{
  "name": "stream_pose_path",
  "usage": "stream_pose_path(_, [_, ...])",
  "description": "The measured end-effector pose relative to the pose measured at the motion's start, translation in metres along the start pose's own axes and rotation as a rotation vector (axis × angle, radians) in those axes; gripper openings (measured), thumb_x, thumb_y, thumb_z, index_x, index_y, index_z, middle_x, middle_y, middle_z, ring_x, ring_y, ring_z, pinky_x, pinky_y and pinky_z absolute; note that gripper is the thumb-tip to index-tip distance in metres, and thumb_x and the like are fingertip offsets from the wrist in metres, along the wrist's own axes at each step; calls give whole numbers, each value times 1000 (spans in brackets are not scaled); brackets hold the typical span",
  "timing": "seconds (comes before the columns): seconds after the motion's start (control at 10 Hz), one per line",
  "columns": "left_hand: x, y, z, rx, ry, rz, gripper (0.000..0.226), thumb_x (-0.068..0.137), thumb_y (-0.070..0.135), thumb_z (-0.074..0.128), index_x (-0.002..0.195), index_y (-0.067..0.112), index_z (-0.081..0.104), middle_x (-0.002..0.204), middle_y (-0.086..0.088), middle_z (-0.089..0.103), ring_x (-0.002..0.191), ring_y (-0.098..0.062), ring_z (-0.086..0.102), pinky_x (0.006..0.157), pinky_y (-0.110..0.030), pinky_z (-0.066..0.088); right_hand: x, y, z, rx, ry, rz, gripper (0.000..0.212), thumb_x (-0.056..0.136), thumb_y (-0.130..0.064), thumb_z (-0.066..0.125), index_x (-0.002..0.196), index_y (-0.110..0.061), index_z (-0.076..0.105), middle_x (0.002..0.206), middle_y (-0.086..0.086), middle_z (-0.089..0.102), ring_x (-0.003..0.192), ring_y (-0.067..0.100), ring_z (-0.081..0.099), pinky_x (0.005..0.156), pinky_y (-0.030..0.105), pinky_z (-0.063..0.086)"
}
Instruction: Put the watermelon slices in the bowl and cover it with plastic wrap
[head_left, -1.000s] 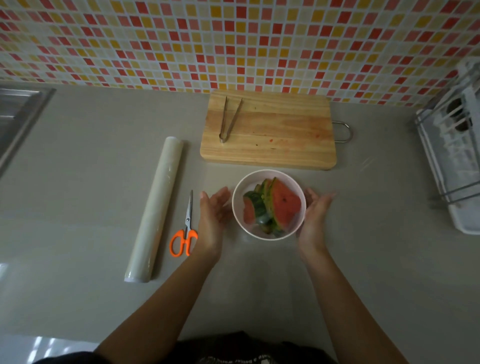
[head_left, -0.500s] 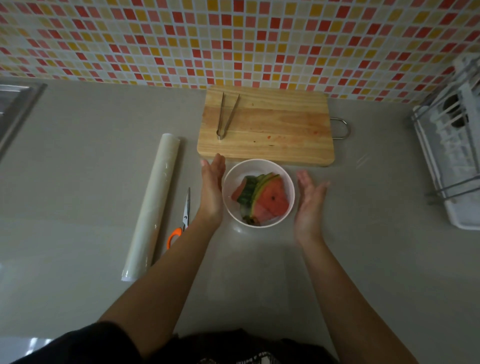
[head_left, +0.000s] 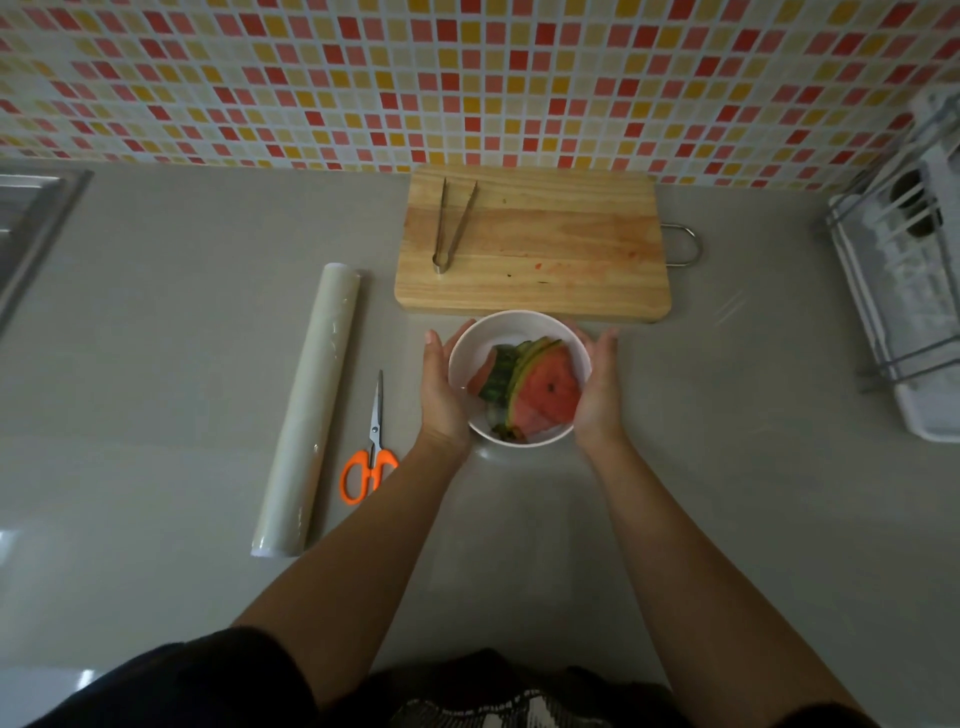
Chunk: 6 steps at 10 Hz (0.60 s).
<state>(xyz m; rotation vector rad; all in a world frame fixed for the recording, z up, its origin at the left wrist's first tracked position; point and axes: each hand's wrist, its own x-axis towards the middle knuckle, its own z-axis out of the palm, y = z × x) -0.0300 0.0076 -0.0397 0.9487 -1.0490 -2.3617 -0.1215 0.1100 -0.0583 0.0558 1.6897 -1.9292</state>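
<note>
Loosely, the left hand (head_left: 445, 387) and right hand (head_left: 598, 387) press near-straight fingers against opposite sides of the white bowl (head_left: 519, 325), neither grip clenched, with watermelon slices (head_left: 543, 397) piled inside, the lower ones hard to make out, near the cutting board (head_left: 530, 249) on the desk (head_left: 156, 364).
</note>
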Motion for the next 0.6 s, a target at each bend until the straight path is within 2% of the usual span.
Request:
stream_pose_path(0.1, [0, 3, -2, 111, 13, 7, 61, 100, 51, 15, 117, 14, 59, 102, -6, 71, 98, -21, 66, 81, -34, 56, 2, 0, -2, -45, -9, 76, 74, 89, -67, 12, 120, -19, 59, 111, 6, 67, 105, 17, 62, 97, 40, 48])
stream_pose_path(0.2, [1, 6, -13, 348, 23, 51, 68, 98, 53, 5, 144, 13, 35, 136, -5, 51, 117, -15, 52, 89, -23, 45, 5, -9, -8, -152, -49, 70, 83, 88, -65, 1, 131, -11, 49, 127, 15, 58, 116, 23, 56, 102, 41, 43])
stream_pose_path(0.3, [0, 5, -29, 412, 16, 43, 74, 95, 60, 3, 145, 16, 35, 137, 0, 51, 117, -9, 54, 86, -15, 46, 2, -13, -18, -176, -37, 21, 87, 86, -65, -2, 128, -12, 52, 130, 10, 58, 119, 18, 54, 103, 33, 42])
stream_pose_path(0.4, [-2, 9, -43, 404, -78, -14, 84, 88, 70, 4, 131, 19, 56, 123, -1, 66, 117, -15, 59, 99, -30, 44, -6, -17, -31, -168, -109, -27, 79, 89, -60, -5, 101, -32, 68, 102, -14, 72, 99, -3, 63, 80, 8, 46])
stream_pose_path(0.5, [-2, 13, -45, 404, -71, -13, 86, 87, 70, 5, 134, 16, 54, 128, -1, 63, 122, -15, 55, 106, -33, 38, -11, -20, -35, -161, -142, -32, 77, 91, -58, -6, 106, -32, 65, 108, -12, 69, 101, -4, 62, 83, 8, 44])
stream_pose_path(0.6, [-3, 21, -45, 466, -26, 50, 86, 86, 71, 8, 140, 15, 45, 142, -3, 49, 130, -15, 45, 113, -34, 28, -11, -27, -42, -200, -117, -27, 78, 93, -55, -3, 132, -11, 49, 138, 6, 51, 125, 11, 47, 104, 21, 29])
